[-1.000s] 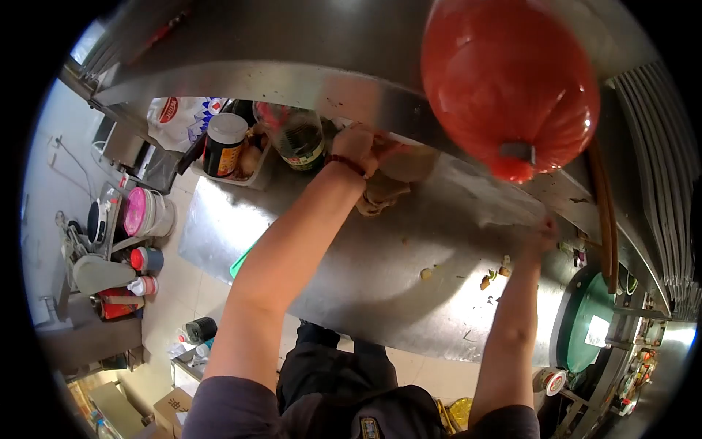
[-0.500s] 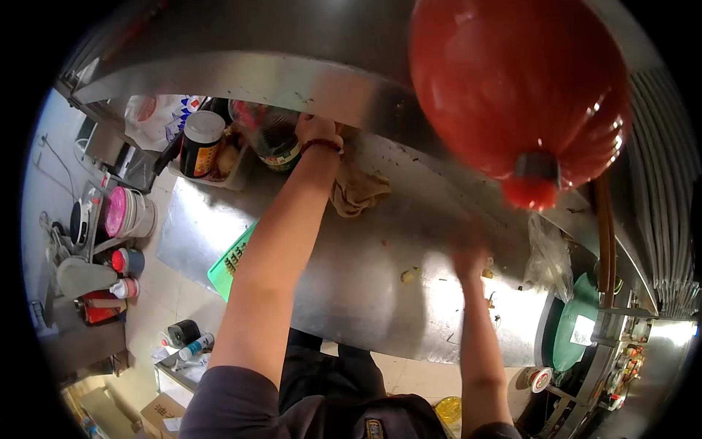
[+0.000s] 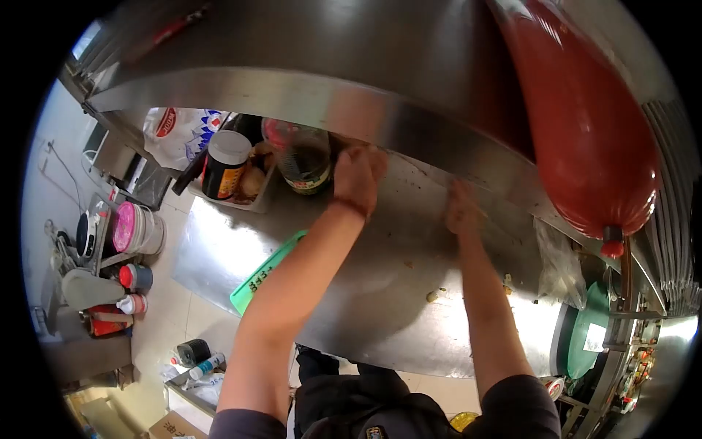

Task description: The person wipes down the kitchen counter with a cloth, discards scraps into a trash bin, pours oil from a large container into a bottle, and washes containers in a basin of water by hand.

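Note:
My left hand (image 3: 355, 178) is at the front edge of the steel shelf, just right of a clear plastic jar (image 3: 306, 167) with a red lid. Its fingers look curled closed, and what they hold, if anything, is hidden. My right hand (image 3: 462, 208) is low over the steel worktop (image 3: 380, 293), near the shelf edge; motion smears its fingers. A green plastic basket (image 3: 268, 272) lies partly behind my left forearm. Several small yellowish scraps (image 3: 436, 295) are scattered on the worktop by my right forearm.
A tub (image 3: 232, 197) holds a dark jar with a white lid (image 3: 225, 164). A red-filled bag (image 3: 592, 124) hangs at upper right, in front of the shelf (image 3: 278, 91). A clear plastic bag (image 3: 559, 263) and a green round container (image 3: 587, 329) are at right. Buckets (image 3: 139, 228) stand left.
My left hand has moved right, away from the jar. My right hand has moved up toward the shelf. The brown cloth beside my left hand no longer shows. The view has shifted and the red bag has swung right.

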`<action>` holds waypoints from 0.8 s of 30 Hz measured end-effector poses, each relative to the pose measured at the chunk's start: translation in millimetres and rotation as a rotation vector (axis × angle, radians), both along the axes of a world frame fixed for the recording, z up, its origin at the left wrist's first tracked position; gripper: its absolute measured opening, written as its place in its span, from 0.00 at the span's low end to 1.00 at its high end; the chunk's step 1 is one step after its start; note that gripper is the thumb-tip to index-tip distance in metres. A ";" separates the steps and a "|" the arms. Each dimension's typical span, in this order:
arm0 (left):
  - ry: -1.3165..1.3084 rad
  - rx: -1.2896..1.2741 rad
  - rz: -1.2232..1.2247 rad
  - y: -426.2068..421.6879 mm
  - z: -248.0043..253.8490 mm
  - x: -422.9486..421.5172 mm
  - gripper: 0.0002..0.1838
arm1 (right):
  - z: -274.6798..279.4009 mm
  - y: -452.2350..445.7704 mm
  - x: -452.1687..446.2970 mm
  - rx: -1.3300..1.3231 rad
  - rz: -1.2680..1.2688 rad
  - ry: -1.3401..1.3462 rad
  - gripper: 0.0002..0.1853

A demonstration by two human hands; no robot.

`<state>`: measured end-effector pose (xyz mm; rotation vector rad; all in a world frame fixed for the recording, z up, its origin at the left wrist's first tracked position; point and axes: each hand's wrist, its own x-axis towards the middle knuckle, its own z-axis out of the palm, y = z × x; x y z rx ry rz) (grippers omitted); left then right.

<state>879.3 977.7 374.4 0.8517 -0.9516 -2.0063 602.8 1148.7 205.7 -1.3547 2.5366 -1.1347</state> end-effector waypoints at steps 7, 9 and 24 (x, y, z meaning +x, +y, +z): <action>-0.301 -0.568 -0.201 92.4 52.4 198.3 0.24 | 45.2 11.2 83.0 -0.442 0.177 -0.675 0.26; -0.641 -0.875 -0.202 92.2 32.3 249.3 0.29 | -6.0 -50.4 96.3 -0.584 0.458 -0.996 0.31; -1.308 -1.140 -0.374 80.3 -25.5 314.4 0.48 | 26.4 -114.4 14.5 0.501 -0.078 0.428 0.14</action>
